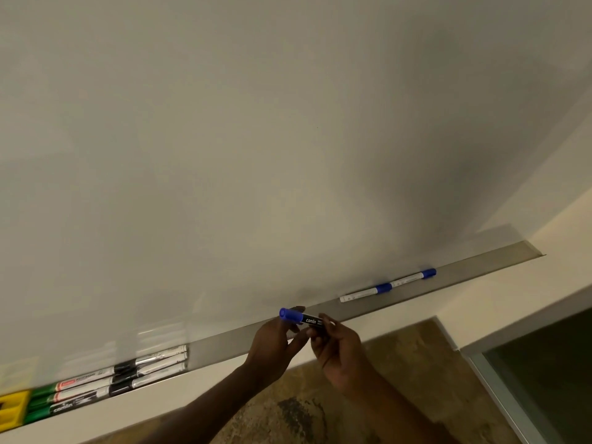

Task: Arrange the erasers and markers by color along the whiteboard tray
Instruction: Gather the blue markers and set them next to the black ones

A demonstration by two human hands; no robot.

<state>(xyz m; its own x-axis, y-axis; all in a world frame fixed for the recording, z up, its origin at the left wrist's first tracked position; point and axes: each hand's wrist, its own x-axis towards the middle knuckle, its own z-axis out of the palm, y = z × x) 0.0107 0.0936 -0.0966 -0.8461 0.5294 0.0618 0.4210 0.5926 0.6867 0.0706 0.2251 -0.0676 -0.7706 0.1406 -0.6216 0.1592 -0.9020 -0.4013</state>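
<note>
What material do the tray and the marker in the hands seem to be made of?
The tray looks like brushed metal, perhaps aluminium: grey, thin, with a dull sheen. The marker looks like smooth plastic: a glossy blue cap and a black printed barrel.

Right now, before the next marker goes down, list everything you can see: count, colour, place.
Held marker: 1, blue cap, black barrel, in both hands over the tray.
Blue-capped markers: 2, white barrels, end to end on the right of the tray.
Black-capped markers: 3, stacked at left.
Green-capped markers: 3, further left.
Eraser: 1, yellow, far left, partly cut off.
Whiteboard: 1, white, blank.
Floor: brown, mottled.
Left hand, right hand: gripping the marker's ends.
</note>
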